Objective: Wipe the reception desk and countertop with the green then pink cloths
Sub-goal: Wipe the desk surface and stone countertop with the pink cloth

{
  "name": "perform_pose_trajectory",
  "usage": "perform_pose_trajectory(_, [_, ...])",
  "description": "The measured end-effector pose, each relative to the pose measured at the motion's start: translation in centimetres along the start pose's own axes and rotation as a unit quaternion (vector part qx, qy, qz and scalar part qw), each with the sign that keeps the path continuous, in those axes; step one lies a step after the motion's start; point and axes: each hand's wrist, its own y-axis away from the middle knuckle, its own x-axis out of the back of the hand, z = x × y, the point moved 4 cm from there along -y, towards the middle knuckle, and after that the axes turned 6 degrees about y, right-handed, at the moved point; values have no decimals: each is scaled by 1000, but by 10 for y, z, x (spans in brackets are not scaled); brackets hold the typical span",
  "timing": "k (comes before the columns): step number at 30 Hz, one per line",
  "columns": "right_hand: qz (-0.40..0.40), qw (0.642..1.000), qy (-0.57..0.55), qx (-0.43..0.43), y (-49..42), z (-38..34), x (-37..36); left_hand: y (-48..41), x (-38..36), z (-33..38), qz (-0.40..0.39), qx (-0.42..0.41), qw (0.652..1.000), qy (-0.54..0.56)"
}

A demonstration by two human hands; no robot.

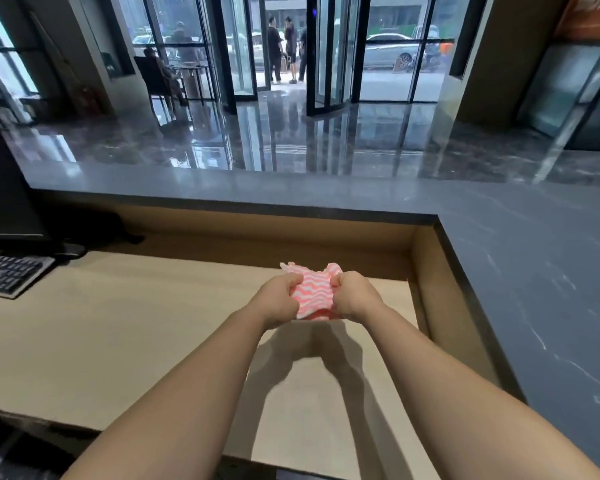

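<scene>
A pink cloth with white wavy stripes (pixel 311 293) is bunched up between both hands, held a little above the beige reception desk (pixel 118 334). My left hand (pixel 278 299) grips its left side with curled fingers. My right hand (pixel 354 295) grips its right side the same way. The dark marble countertop (pixel 534 271) runs along the far side and down the right. No green cloth is in view.
A black keyboard (pixel 9 273) lies at the desk's left edge, with a dark monitor (pixel 4 202) behind it. Wooden side walls (pixel 440 306) rise from the desk to the countertop. Beyond lie a glossy lobby floor, glass doors and people standing outside.
</scene>
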Motion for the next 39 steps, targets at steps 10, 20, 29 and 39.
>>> perform_pose_trajectory(10, [-27,996,85,2,-84,6,-39,-96,-1,-47,0,18,1000,-20])
perform_pose_trajectory(20, [-2,992,89,-92,-104,8,-61,-144,4,-76,-6,34,976,-217])
perform_pose_trajectory(29, [53,987,133,-67,-125,-22,-87,-176,31,-108,-48,-5,957,-285])
perform_pose_trajectory(39, [-25,974,203,-99,-144,-20,-126,-195,58,-135,-75,12,921,-381])
